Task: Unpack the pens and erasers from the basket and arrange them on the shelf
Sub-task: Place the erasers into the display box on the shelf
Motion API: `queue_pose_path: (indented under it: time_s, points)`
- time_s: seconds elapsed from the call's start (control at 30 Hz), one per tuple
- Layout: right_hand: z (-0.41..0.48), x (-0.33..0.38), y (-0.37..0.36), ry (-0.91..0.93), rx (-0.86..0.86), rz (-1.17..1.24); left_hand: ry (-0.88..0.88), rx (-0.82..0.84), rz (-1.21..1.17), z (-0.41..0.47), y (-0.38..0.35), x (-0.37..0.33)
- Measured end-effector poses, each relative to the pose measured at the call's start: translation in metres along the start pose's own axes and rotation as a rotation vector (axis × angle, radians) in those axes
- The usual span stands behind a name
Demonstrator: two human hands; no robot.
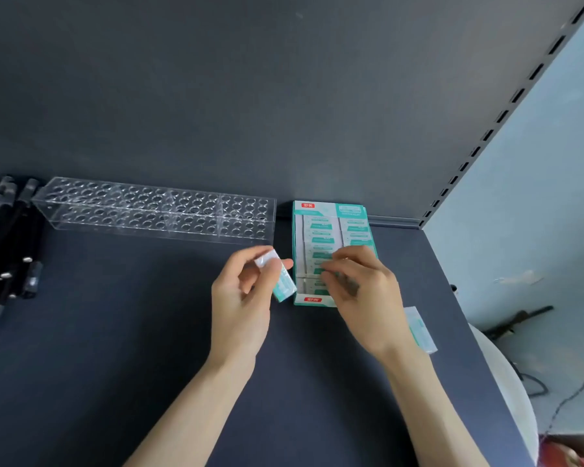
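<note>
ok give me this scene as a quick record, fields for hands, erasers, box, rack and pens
eraser box: open, on the shelf, rows of erasers inside
left hand: holds one eraser beside the box
right hand: fingers bent over the box's erasers, blurred, grip unclear
pen rack: clear, no pens in it, left of box
pens: black, piled at far left
loose eraser: near shelf's right edge

- Dark grey shelf (115, 348), flat.
- Clear pen rack (155, 210) with rows of holes, along back edge, left of middle.
- Black pens (7, 244) piled at left edge, just beside rack.
- Teal-white eraser box (331, 227), open, near back right corner.
- Loose eraser (420, 328) at right edge, partly hidden.
</note>
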State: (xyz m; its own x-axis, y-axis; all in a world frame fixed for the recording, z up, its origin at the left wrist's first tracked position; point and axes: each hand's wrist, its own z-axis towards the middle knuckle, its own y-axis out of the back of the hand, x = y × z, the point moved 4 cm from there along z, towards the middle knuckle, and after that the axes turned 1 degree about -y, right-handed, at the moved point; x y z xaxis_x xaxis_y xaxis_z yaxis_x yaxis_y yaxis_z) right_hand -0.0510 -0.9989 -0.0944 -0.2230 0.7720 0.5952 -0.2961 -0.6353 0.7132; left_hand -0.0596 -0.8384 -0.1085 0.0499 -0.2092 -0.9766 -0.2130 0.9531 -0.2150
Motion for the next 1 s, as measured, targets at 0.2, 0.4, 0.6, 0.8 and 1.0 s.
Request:
queue_pose_path:
  time_s: [0.2,0.4,0.6,0.8,1.0]
  points:
    - [0.000,0.000,0.005,-0.040,0.018,0.118,0.037,0.042,-0.072,-0.002,-0.004,0.003]
    - [-0.014,-0.002,0.017,-0.256,0.159,0.705,-0.021,0.172,-0.095,-0.008,-0.011,0.000]
    - [-0.023,-0.007,0.033,-0.223,0.129,0.814,-0.127,0.283,0.097,-0.013,-0.019,-0.002]
    - [-0.022,-0.014,0.041,-0.143,0.113,0.556,-0.218,0.220,0.403,-0.013,-0.021,0.001]
    - [-0.006,-0.030,0.051,-0.045,-0.045,0.114,-0.123,0.237,0.652,-0.006,-0.016,0.013]
